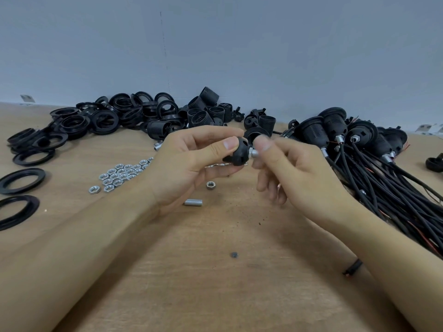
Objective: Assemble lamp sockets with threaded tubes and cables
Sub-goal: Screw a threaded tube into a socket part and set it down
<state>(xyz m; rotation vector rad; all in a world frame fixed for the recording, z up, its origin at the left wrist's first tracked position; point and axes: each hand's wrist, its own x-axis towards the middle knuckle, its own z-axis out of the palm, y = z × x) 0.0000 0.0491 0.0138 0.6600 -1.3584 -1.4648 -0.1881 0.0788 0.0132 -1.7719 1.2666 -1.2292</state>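
Above the middle of the wooden table, my left hand grips a black socket cap between thumb and fingers. A silver threaded tube with a nut on it sticks out of the cap's right side. My right hand pinches that tube's free end with thumb and forefinger; the fingertips are blurred. A loose threaded tube and a single nut lie on the table under my hands.
Several silver nuts lie left of centre. Black rings and black socket shells are heaped at the back and left. Finished sockets with black cables are piled at the right.
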